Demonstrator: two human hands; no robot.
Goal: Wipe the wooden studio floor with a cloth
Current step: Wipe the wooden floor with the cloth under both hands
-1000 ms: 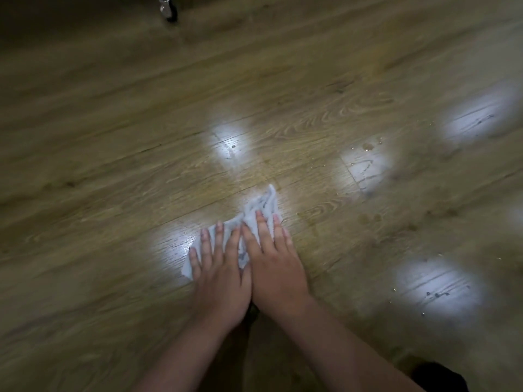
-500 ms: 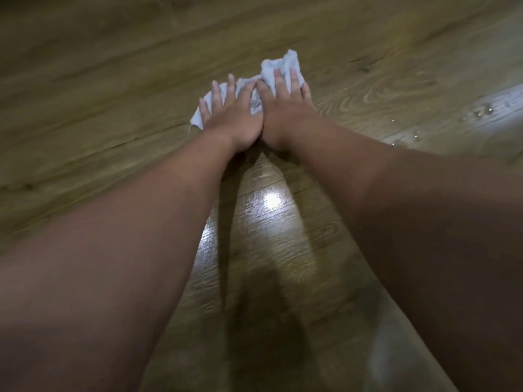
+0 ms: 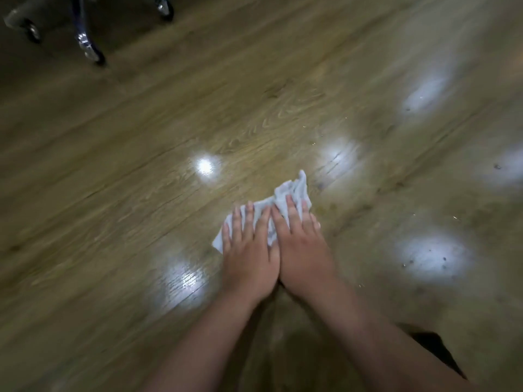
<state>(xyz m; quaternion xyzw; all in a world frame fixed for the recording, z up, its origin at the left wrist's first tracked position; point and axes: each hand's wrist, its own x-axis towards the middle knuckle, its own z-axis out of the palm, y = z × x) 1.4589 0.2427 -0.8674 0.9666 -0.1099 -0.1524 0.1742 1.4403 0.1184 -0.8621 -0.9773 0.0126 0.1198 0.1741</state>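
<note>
A crumpled white cloth [image 3: 294,190] lies on the wooden floor [image 3: 127,171] just right of the middle. Both palms press down flat on it, side by side and touching. My left hand [image 3: 249,250] covers the cloth's left part, fingers spread. My right hand [image 3: 302,250] covers its right part, and a bunched corner of cloth sticks out past the fingertips. Most of the cloth is hidden under the hands.
Wheeled chrome legs of a chair or stand [image 3: 92,50] are at the top left, with another caster [image 3: 165,8] beside them. Bright lamp reflections with small specks [image 3: 433,256] dot the floor on the right. A dark shape [image 3: 435,349] sits at the lower right.
Half a second ago my arms were stretched far out with the cloth. Both hands have now drawn it back toward me, and the casters have come into view.
</note>
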